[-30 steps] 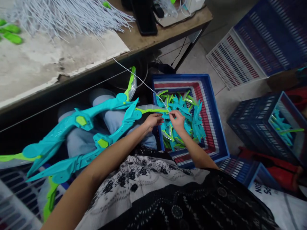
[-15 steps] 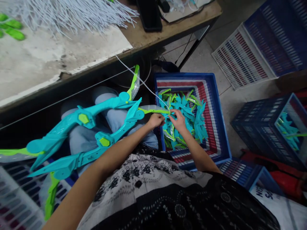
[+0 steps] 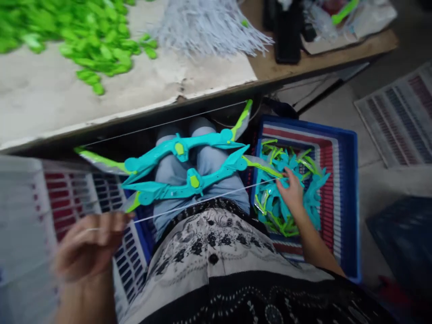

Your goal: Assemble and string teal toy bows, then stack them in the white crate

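Pinching a white string [image 3: 202,201], the left hand [image 3: 88,246], blurred, pulls it taut across the lap, while the right hand [image 3: 292,192] pinches its other end at the green tip of a teal toy bow [image 3: 192,180]. A second bow [image 3: 182,148] lies on the knees. Beside them, a blue crate [image 3: 351,198] holds more bows; green pieces [image 3: 84,40] cover the desk [image 3: 43,94].

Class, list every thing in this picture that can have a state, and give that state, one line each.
Left hand: closed on the string, blurred.
Right hand: at the bow tip, pinching the string's other end.
String: stretched straight between the hands.
Near bow: lying across the lap.
Far bow: lying across the lap, strung.
Blue crate: open, partly filled with bow parts.
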A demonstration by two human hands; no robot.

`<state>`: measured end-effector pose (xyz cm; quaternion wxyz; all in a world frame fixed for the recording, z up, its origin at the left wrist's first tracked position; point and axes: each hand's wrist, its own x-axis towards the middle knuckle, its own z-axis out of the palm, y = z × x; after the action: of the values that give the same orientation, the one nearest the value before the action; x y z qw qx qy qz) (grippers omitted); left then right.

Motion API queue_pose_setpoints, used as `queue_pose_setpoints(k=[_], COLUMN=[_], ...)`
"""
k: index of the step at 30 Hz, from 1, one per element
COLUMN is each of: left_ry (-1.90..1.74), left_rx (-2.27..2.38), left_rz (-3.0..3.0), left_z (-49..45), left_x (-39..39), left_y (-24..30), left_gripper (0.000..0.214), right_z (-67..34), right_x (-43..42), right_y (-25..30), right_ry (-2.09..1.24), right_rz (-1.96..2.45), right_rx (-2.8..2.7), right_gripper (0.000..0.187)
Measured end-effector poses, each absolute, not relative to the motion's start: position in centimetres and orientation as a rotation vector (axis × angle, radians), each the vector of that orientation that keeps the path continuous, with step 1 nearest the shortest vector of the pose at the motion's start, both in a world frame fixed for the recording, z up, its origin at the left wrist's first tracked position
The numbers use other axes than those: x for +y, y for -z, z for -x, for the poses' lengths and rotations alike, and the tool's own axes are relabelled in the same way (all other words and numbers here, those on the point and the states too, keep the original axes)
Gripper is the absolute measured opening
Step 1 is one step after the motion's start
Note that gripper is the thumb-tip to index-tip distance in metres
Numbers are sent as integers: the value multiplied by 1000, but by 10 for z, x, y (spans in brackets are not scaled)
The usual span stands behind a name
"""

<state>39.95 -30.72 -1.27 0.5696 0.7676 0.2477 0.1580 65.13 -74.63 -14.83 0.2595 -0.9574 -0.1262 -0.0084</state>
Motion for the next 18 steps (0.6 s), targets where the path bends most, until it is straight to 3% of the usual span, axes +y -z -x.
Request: queue_pose_setpoints(k=[4,7,12,18], left_ry=[-224,-170,-78,-225], left_rx=[636,742,783,743], left_rz=[-1159,-972,-853,-1012], left_z=[-398,-408,-404,-388], left_x=[-362,-386,-388,-382], left_y=[28,38,39,33], left_gripper=[27,27,29,30], right_z=[-657,-632,-560,-562], right_x=[-679,-578,-437,-427], right_y=[114,87,84,92], right_ry=[304,102,-363,-815], right_rz=[2556,2260,2011,2006], right_rx=[-609,-1078,-1935,-1867], right_gripper=[37,27,47,58])
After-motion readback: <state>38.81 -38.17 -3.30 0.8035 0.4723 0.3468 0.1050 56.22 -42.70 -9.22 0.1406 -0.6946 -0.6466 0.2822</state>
